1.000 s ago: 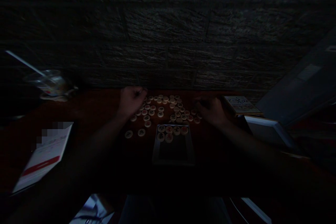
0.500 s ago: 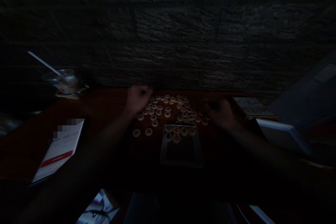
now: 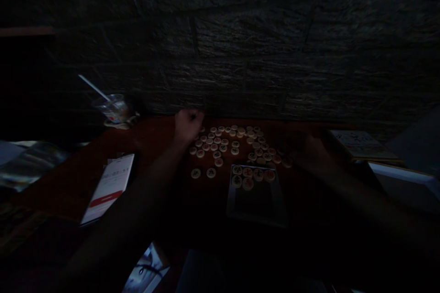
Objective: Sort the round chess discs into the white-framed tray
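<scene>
Round wooden Chinese chess pieces (image 3: 234, 151) with red or dark characters lie scattered across the dark table. My left hand (image 3: 189, 126) is curled into a fist at their far left edge; whatever its fingers may hold is hidden. On the right, my right hand (image 3: 309, 150) is low over the table beside the outermost pieces, its fingers lost in shadow and blur. A shallow square tray (image 3: 254, 220) sits nearer to me between my forearms, with several chess pieces (image 3: 247, 182) laid in rows at its far end.
To the left are a lit phone (image 3: 108, 187) and a clear plastic cup (image 3: 115, 109) with a straw. At the right lie a flat printed box (image 3: 362, 143) and an open pale box (image 3: 402, 181). A stone wall (image 3: 223, 64) rises behind the table.
The view has swung left, so everything appears farther right. My left hand has shifted slightly left relative to the pieces. The pieces in the tray look the same.
</scene>
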A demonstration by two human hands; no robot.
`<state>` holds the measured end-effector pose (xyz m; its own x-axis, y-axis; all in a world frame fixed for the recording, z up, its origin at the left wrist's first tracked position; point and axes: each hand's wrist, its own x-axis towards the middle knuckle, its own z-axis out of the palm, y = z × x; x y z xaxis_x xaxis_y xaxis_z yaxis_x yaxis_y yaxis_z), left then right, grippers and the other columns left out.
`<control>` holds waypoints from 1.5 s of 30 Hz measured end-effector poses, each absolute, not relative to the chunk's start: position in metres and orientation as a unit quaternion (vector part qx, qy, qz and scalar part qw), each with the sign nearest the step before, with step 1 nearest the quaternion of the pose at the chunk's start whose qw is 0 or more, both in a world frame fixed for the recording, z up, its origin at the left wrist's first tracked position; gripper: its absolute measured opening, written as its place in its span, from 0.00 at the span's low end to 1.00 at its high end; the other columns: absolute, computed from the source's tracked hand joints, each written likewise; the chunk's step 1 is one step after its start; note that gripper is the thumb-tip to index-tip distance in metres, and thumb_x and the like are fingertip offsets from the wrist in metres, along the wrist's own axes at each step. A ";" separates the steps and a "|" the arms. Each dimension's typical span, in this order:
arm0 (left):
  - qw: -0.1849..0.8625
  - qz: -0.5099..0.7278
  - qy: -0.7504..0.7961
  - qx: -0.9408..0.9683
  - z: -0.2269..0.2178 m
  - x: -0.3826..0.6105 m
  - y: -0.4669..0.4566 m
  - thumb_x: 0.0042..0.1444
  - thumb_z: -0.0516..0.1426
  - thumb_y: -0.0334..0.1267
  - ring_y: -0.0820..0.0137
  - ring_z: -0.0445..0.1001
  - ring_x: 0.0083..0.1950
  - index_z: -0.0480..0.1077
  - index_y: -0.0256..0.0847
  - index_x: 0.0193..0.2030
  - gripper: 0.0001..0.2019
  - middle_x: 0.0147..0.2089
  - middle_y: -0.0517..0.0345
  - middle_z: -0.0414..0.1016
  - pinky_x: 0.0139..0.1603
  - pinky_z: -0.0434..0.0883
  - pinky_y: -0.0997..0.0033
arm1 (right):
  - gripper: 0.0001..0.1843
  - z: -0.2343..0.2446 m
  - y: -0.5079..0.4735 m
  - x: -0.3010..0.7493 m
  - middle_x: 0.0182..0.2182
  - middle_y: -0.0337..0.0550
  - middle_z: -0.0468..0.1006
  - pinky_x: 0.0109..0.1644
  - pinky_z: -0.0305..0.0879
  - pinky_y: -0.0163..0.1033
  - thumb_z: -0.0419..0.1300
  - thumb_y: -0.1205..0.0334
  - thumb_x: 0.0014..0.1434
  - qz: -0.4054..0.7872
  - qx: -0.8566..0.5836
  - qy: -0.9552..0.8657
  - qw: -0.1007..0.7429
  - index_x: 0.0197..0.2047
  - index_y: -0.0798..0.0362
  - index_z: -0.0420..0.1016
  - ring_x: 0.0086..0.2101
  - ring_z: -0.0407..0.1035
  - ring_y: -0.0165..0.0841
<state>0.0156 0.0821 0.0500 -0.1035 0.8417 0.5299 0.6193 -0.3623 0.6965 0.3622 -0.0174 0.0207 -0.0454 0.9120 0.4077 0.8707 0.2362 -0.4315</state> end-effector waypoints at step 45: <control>0.060 0.261 0.496 0.826 0.019 0.056 0.085 0.63 0.59 0.35 0.59 0.82 0.51 0.82 0.44 0.47 0.11 0.47 0.52 0.86 0.57 0.74 0.61 | 0.21 0.023 -0.027 0.348 0.54 0.50 0.84 0.55 0.78 0.50 0.54 0.58 0.69 0.056 -0.524 -0.808 0.263 0.57 0.52 0.82 0.50 0.81 0.46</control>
<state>0.0557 0.0854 0.0190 0.3717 0.8510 0.3711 0.7885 -0.5004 0.3576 0.3477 -0.0268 0.0232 -0.3122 0.8763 0.3669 0.8171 0.4447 -0.3670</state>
